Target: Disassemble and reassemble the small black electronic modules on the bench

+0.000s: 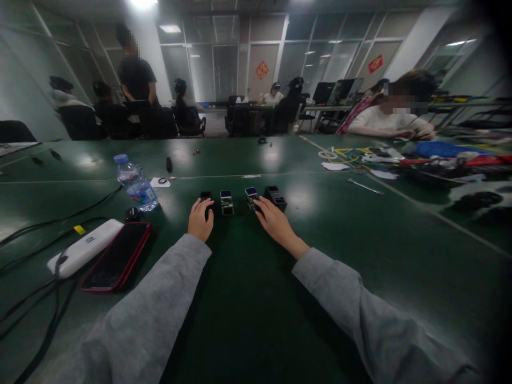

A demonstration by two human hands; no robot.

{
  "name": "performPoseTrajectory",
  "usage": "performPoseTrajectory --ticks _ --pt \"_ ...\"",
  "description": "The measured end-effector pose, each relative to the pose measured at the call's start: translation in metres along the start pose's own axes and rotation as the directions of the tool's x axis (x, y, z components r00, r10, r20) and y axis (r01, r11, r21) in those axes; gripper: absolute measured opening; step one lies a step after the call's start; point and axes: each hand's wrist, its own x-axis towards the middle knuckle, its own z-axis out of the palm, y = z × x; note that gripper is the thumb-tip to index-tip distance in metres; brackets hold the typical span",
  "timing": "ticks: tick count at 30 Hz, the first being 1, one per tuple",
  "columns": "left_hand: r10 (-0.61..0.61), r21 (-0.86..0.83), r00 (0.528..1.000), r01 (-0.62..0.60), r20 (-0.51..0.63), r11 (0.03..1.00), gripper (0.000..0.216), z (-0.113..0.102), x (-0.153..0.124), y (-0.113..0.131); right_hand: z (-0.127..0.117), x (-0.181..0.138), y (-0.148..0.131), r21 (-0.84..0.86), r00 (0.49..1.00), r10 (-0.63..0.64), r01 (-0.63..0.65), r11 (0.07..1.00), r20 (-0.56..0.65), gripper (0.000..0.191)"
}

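Note:
Several small electronic parts stand in a row on the green table [248, 298]. My left hand [200, 220] has its fingers curled round a small black block [206, 198] at the left end. Beside it stands a small module with a blue top [226, 202]. My right hand [272, 218] reaches forward, its fingertips closed on a second blue-topped module [252, 196]. A black box-shaped housing [275, 197] sits just right of that hand. Both arms wear grey sleeves.
A water bottle [136, 184], a white power bank [86, 246] and a red-cased phone [118, 256] lie at the left with black cables. A metal tool [365, 186] and coloured wires [352, 154] lie to the right. A seated person works at the far right; others sit behind.

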Motion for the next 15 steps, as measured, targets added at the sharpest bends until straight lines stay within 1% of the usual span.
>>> performPoseTrajectory --ticks 4,6,8,10,11,12,14,15 --pt "0.011 0.035 0.998 -0.013 0.059 0.999 0.033 0.004 0.001 -0.005 0.003 0.001 0.002 0.012 0.998 -0.028 0.028 1.000 0.055 0.052" --pt "0.023 0.037 0.999 -0.025 0.042 0.999 0.034 0.002 0.001 -0.003 0.003 0.001 0.002 0.018 0.997 -0.045 0.044 0.999 0.069 0.056" --pt "0.072 0.025 0.997 -0.071 -0.016 0.997 0.035 -0.002 0.001 0.001 0.001 0.002 0.001 0.016 0.999 -0.036 0.036 0.999 0.029 0.055" --pt "0.154 0.023 0.987 -0.153 -0.047 0.988 0.035 -0.006 0.000 0.008 0.000 0.002 -0.001 0.016 0.999 -0.011 0.012 1.000 -0.046 0.049" --pt "0.200 0.029 0.980 -0.199 -0.021 0.979 0.035 -0.008 -0.001 0.012 -0.001 0.002 -0.001 0.020 0.997 -0.003 0.005 1.000 -0.077 0.046" --pt "0.247 0.038 0.968 -0.248 0.036 0.968 0.035 -0.010 -0.002 0.016 -0.001 0.002 -0.002 0.025 0.996 -0.003 0.006 1.000 -0.092 0.043" --pt "0.320 0.065 0.936 -0.333 0.149 0.941 0.034 -0.012 -0.005 0.024 -0.001 0.002 -0.003 0.031 0.996 -0.027 0.030 0.999 -0.086 0.039" --pt "0.339 0.079 0.923 -0.357 0.183 0.931 0.034 -0.012 -0.006 0.027 -0.001 0.002 -0.003 0.029 0.996 -0.043 0.045 0.999 -0.075 0.038"
